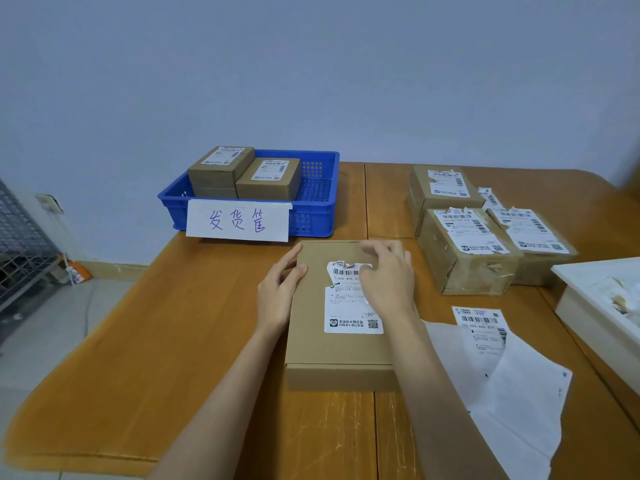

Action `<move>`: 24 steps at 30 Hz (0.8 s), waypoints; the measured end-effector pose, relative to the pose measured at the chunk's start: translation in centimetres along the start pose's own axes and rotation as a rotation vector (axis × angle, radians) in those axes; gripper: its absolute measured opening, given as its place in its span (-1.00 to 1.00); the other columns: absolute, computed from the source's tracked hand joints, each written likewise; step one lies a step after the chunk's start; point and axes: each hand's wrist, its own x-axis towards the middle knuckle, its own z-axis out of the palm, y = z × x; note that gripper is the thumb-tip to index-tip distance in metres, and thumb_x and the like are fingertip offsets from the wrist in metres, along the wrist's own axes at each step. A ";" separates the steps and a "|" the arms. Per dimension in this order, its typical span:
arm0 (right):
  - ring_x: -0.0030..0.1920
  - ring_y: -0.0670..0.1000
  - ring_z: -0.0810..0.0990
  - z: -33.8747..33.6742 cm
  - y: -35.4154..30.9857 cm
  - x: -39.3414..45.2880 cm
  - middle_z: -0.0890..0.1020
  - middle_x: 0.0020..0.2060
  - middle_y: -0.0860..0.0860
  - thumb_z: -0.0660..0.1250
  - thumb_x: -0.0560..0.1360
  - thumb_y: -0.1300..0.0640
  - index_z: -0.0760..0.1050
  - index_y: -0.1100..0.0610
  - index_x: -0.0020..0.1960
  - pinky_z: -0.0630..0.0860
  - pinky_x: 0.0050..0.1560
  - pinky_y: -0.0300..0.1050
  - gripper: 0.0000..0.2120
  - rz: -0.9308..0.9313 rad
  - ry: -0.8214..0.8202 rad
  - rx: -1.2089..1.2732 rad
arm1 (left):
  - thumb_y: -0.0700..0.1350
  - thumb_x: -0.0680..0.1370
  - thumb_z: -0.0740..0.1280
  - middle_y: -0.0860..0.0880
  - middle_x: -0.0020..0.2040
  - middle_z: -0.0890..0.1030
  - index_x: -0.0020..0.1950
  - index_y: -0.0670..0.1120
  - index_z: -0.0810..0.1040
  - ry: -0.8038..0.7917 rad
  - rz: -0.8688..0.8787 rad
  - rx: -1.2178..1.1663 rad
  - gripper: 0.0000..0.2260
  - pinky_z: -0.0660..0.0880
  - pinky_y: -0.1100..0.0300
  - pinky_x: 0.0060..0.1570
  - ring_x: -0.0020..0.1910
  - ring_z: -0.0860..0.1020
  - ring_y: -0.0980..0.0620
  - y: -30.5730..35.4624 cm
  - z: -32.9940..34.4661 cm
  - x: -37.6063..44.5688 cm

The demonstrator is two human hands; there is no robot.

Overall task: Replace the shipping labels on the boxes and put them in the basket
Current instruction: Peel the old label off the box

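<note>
Right hand (388, 275) picks at label (353, 306); left hand (278, 289) steadies box (332, 351).

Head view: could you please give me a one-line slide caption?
Left hand steadies a box while the right hand picks at its torn label; two relabelled boxes sit in the basket.

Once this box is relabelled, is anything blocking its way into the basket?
Nothing on the table between the box and the basket. Two boxes fill the basket's left side; its right side is free.
</note>
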 end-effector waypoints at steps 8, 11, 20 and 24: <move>0.17 0.02 0.32 0.5 0.0 0.0 0.46 0.11 -0.07 0.28 0.53 0.18 0.53 -0.02 -0.07 0.27 0.19 -0.14 -0.88 -0.032 0.019 -0.154 | -0.02 0.60 0.33 0.08 0.19 0.61 0.36 0.23 0.54 -0.003 0.005 -0.005 -0.67 0.45 0.29 0.12 0.09 0.58 0.25 -0.3 -0.1 0.2; 0.18 0.01 0.28 0.5 0.1 0.0 0.43 0.12 -0.09 0.24 0.55 0.16 0.49 -0.02 -0.07 0.22 0.15 -0.14 -0.89 -0.041 -0.011 -0.190 | -0.03 0.61 0.33 0.10 0.17 0.61 0.36 0.21 0.53 -0.003 0.001 -0.002 -0.67 0.42 0.44 0.01 0.03 0.56 0.34 -0.2 0.0 0.2; 0.12 -0.01 0.31 0.1 0.1 0.0 0.43 0.05 -0.08 0.20 0.54 0.21 0.48 0.00 -0.11 0.16 0.06 -0.16 -0.85 -0.017 -0.027 -0.110 | -0.10 0.60 0.34 0.07 0.13 0.62 0.37 0.11 0.55 0.004 0.031 -0.043 -0.66 0.42 0.50 -0.09 -0.08 0.58 0.35 0.1 0.0 -0.1; 0.18 0.02 0.38 -0.4 -0.1 -0.4 0.44 0.11 -0.03 0.27 0.50 0.30 0.51 0.02 0.19 0.39 0.15 -0.09 -0.68 0.052 0.069 0.019 | -0.10 0.60 0.34 0.07 0.16 0.62 0.37 0.12 0.55 -0.003 0.032 -0.042 -0.66 0.42 0.50 -0.07 -0.03 0.57 0.36 0.0 0.0 0.0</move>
